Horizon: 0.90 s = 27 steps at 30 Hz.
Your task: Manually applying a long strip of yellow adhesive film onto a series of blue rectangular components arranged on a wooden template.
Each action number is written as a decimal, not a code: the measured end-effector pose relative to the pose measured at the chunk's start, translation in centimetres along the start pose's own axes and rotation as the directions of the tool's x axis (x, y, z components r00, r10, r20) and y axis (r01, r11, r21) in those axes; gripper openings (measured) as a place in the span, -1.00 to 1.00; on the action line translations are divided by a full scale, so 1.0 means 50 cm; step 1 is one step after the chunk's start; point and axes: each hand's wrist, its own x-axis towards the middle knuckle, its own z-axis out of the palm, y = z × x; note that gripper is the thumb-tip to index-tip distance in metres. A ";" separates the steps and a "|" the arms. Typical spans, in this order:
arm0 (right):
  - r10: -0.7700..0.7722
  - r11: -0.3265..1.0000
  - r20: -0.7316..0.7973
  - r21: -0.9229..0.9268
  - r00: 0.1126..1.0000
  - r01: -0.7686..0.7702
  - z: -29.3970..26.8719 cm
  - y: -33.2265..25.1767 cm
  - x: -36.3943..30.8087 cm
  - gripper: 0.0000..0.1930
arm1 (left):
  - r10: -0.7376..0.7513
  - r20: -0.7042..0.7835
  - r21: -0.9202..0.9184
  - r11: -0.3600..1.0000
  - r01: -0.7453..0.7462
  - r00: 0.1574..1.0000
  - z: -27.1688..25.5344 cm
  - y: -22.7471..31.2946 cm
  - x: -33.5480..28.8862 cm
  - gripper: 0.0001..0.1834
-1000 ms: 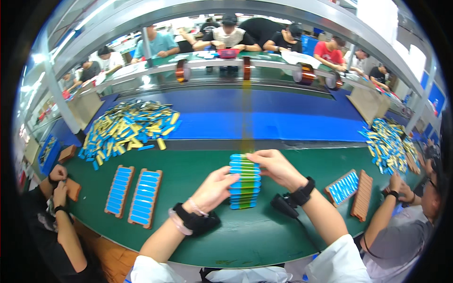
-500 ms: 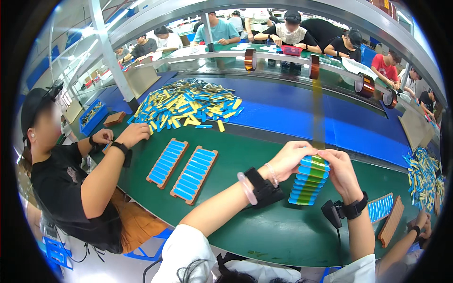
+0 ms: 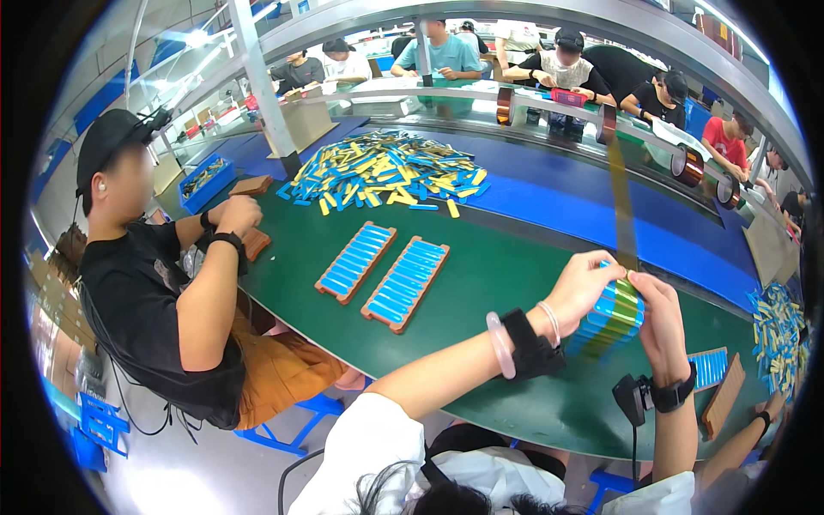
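In front of me on the right, a block of blue, rod-like pieces (image 3: 608, 316) hangs between my hands, its lower end blurred. An amber tape (image 3: 622, 210) comes down to its upper end, and a band of it runs over the block. My left hand (image 3: 582, 292) grips the upper left side, with thumb and fingers bent in by the tape. My right hand (image 3: 661, 322) closes on the upper right edge, its fingertips close to the left ones. On the green table lie two orange-brown trays (image 3: 405, 283) (image 3: 356, 262) holding rows of blue pieces.
Tape rolls (image 3: 606, 124) hang on a rail ahead. A pile of blue and yellow strips (image 3: 386, 172) lies far left, another (image 3: 777, 339) far right. A co-worker (image 3: 163, 292) sits at left; another's hand (image 3: 772, 408) shows at right, beside a brown tray (image 3: 725, 396).
My view has swung left, so the scene sits further right. The block has tilted in my hands and appears shorter. The co-worker at left has drawn their hands back from the strip pile.
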 end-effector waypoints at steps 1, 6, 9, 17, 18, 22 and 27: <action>0.005 1.000 -0.009 0.017 1.000 -0.005 0.007 0.003 -0.022 -0.82 | 0.003 0.006 -0.006 1.000 -0.003 1.000 0.003 -0.004 -0.024 -0.87; 0.054 0.998 0.002 -0.025 0.999 -0.054 0.032 0.033 -0.159 -0.85 | 0.062 0.027 0.116 0.991 -0.064 0.998 0.018 -0.030 -0.174 -0.85; 0.041 0.996 -0.006 -0.073 0.999 -0.041 0.036 0.077 -0.247 -0.85 | -0.051 0.039 0.138 0.989 0.045 0.998 0.024 -0.067 -0.271 -0.85; 0.225 0.968 -0.051 -0.102 0.973 -0.229 0.010 0.158 -0.333 -0.92 | -0.312 0.018 0.281 0.914 0.294 0.950 -0.009 -0.116 -0.358 -0.80; 0.192 0.970 -0.035 -0.147 0.981 -0.195 0.005 0.159 -0.327 -0.92 | -0.306 -0.043 0.265 0.914 0.306 0.951 -0.030 -0.101 -0.362 -0.76; 0.102 0.967 0.121 -0.245 0.987 -0.070 -0.013 0.154 -0.291 -0.93 | 0.532 -0.312 0.950 0.158 0.270 0.787 -0.188 -0.028 -0.357 -0.28; 0.139 0.934 0.416 -0.356 0.899 0.020 -0.018 0.139 -0.227 -0.90 | 0.410 -0.485 0.837 -0.038 0.545 0.773 -0.314 -0.001 -0.348 0.07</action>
